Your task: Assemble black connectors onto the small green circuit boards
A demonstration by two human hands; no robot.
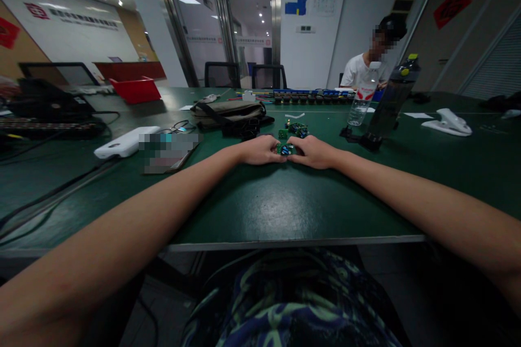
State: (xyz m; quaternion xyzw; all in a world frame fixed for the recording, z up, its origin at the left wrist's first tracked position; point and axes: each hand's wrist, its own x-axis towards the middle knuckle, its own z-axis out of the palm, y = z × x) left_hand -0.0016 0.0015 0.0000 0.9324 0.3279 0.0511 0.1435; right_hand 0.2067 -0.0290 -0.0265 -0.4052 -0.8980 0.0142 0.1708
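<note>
Green, with blue parts on its face, a small circuit board (286,149) sits in the head view between the fingertips of the two hands, over the dark green table (264,211); the left hand (259,149) has it at its nine o'clock edge, thumb on the near side and fingers curled on the far side, pinching it; the right hand (315,152) pinches its three o'clock edge in much the same way; the middle of the board shows in the gap between the hands; whether its underside touches the table I cannot tell.

Taking the held board as the centre of the dial, a small green piece (283,134) lies at twelve, near the fingers, and a cluster of boards (300,129) at one; a grey-brown bag (232,113) is at ten, a red bin (136,90) well beyond it; a white box (126,142) lies at nine; a clear bottle (360,105) and a dark bottle (393,103) stand at two; a white plastic thing (448,123) rests well apart, near three; a person in a white shirt (355,71) sits across the table, between one and two.
</note>
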